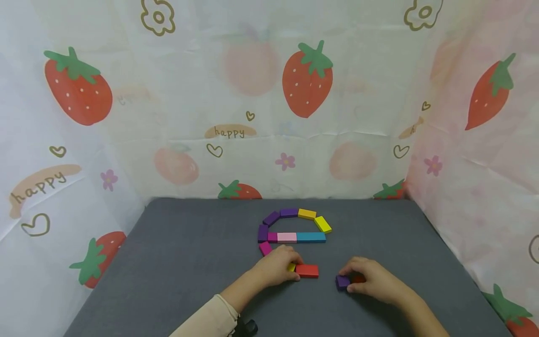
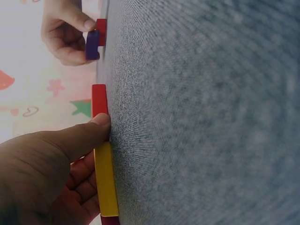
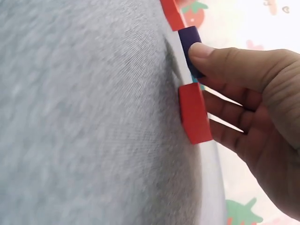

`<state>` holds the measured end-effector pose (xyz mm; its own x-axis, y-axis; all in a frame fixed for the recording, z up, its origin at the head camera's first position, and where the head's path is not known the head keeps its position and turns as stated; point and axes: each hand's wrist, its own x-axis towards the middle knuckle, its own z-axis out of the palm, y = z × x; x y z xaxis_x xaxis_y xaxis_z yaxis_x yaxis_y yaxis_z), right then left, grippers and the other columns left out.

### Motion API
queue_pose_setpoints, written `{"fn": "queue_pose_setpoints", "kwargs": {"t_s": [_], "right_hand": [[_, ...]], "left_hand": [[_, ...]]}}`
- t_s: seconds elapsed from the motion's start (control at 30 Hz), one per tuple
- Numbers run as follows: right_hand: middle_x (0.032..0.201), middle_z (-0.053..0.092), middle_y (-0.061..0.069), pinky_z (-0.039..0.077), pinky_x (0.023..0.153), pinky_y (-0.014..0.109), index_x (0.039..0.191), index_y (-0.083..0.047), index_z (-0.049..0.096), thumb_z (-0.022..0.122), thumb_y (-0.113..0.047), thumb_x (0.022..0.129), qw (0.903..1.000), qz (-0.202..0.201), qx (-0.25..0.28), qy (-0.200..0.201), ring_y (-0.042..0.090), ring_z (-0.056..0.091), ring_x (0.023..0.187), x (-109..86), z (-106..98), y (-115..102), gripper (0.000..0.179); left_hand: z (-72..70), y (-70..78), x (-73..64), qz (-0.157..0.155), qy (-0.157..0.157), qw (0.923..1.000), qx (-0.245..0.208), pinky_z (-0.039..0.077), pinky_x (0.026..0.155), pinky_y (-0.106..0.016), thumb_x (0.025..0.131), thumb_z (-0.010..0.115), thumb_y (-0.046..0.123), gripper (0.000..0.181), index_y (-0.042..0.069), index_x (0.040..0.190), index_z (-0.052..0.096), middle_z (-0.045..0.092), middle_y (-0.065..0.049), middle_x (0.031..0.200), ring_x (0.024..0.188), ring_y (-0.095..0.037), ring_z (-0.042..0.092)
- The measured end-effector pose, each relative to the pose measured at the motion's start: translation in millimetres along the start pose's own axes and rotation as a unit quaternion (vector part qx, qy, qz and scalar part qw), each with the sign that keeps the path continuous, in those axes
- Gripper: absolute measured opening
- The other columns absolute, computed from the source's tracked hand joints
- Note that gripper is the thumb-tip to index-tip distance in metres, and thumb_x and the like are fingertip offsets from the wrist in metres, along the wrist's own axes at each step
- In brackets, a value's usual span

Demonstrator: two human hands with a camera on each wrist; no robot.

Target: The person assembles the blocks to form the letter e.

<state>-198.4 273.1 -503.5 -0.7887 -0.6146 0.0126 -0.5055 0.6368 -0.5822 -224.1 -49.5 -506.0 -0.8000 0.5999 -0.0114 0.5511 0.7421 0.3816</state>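
My left hand [image 1: 273, 267] pinches a red block [image 1: 308, 271] at its left end, thumb on the near side. Against that end lies a yellow block [image 2: 107, 180], partly covered by the hand in the head view. To the right, my right hand [image 1: 376, 279] holds a small purple block [image 1: 342, 282] between thumb and fingers. Beneath the same hand is another red block [image 3: 194, 112], in front of the curled lower fingers in the right wrist view. Between the two hands there is a gap on the grey cloth.
Beyond the left hand, blocks form a rounded, e-like outline: several purple blocks [image 1: 288, 213], an orange-yellow block [image 1: 307, 214], a yellow block [image 1: 323, 224], a pink block [image 1: 287, 238], a blue block [image 1: 311, 238] and magenta ones [image 1: 265, 248]. Strawberry-printed curtains [image 1: 269, 140] surround the grey table [image 1: 189, 262].
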Motion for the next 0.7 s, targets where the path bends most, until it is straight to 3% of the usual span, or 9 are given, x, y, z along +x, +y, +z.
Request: {"fn": "queue_pose_setpoints", "kwargs": {"t_s": [0.37,0.7], "right_hand": [[0.111,0.065,-0.019,0.052,0.091,0.033,0.115,-0.033,0.071,0.082,-0.031,0.088,0.9996,0.012,0.002,0.027,0.005,0.059,0.103,13.0,0.3,-7.2,0.029],[0.112,0.064,-0.017,0.052,0.094,0.044,0.113,-0.032,0.072,0.082,-0.028,0.088,0.9984,0.047,0.019,0.025,0.012,0.061,0.105,30.3,4.5,-14.9,0.028]], "left_hand": [[0.8,0.0,1.5,0.002,0.001,1.0000,0.006,0.047,0.090,-0.023,0.088,0.082,0.035,0.031,0.022,0.115,0.076,0.065,0.011,0.104,0.098,-0.007,0.052],[1.8,0.0,2.6,-0.004,0.004,1.0000,0.006,0.046,0.088,-0.022,0.087,0.083,0.036,0.030,0.023,0.113,0.076,0.064,0.012,0.101,0.095,-0.006,0.051]]}}
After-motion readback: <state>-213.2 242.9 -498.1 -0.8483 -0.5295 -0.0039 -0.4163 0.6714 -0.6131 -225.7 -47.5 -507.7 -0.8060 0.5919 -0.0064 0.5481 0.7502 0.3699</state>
